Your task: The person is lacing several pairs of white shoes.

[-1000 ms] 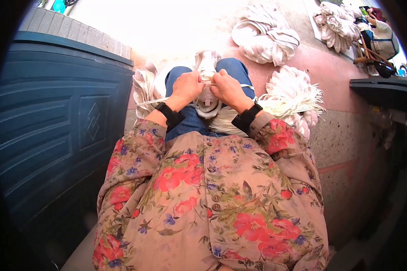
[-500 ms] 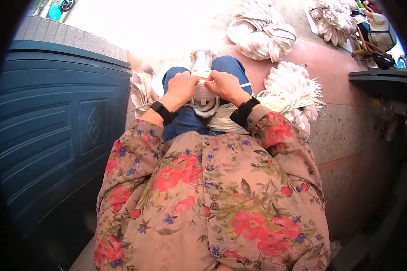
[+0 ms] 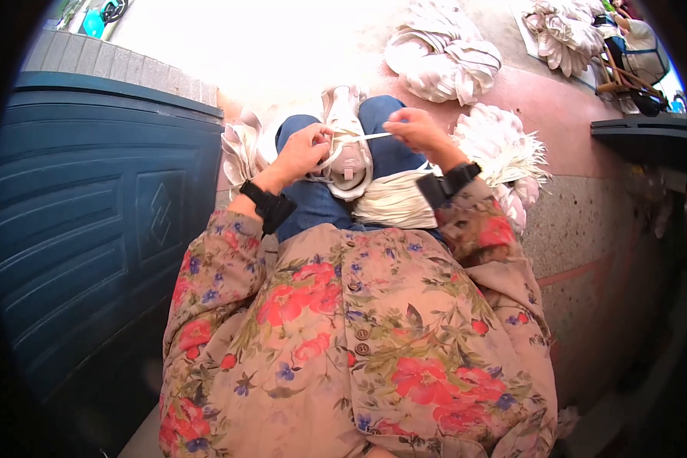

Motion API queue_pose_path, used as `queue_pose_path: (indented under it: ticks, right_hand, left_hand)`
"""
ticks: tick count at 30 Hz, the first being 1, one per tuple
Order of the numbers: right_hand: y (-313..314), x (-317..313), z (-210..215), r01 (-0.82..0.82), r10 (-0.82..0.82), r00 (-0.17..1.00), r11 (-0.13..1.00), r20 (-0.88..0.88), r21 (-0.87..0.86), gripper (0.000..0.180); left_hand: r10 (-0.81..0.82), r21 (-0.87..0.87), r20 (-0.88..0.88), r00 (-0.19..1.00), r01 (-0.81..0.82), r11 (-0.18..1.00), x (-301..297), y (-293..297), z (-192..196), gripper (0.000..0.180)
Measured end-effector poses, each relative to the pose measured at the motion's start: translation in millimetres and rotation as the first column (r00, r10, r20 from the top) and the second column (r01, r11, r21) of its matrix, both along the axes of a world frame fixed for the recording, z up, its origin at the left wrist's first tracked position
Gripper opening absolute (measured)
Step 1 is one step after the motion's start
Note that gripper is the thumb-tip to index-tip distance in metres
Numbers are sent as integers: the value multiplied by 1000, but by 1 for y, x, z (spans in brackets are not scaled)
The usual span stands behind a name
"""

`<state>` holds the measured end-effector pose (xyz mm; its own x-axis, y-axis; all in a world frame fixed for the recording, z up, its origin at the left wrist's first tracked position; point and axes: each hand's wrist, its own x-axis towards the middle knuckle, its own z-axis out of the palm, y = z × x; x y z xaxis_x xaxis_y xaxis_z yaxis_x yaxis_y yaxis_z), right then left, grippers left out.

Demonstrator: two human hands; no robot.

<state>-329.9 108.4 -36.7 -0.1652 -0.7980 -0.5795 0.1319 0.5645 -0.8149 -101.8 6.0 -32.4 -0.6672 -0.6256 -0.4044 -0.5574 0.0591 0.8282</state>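
A pale white shoe upper rests between my knees, its toe end toward me. A flat white shoelace runs through its eyelets. My right hand, closed in a pinch, holds the lace taut to the right of the upper. On the other side, my left hand has its fingers curled at the eyelet edge, with a loop of lace hanging beside them; its fingertips are partly hidden. A bundle of cream laces lies across my right thigh, below the right wrist.
Heaps of pale shoe uppers lie on the floor ahead and to the right, one heap with loose laces over it. More uppers sit by my left knee. A blue panelled door stands close on my left.
My right hand has moved away from the upper to the right, drawing the lace out straight. The left hand has shifted slightly left and down, and a lace loop now shows beside it.
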Motion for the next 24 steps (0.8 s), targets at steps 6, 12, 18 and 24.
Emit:
queue_pose_path:
  ticks: [6, 12, 18, 24]
  right_hand:
    - [60, -76, 12, 460, -308, 759, 877, 573, -138, 11]
    - [116, -134, 38, 866, -99, 343, 419, 934, -274, 26]
    - [123, -139, 77, 817, -342, 576, 233, 743, -527, 23]
    - [93, -115, 39, 469, -664, 647, 734, -375, -491, 14]
  left_hand:
    - [-5, 92, 362, 932, -30, 995, 33, -10, 27, 33]
    - [-71, 365, 31, 997, 55, 929, 51, -30, 69, 35]
    - [521, 529, -558, 646, -207, 823, 75, -93, 123, 24]
    - [713, 461, -513, 478, -548, 698, 102, -119, 126, 19]
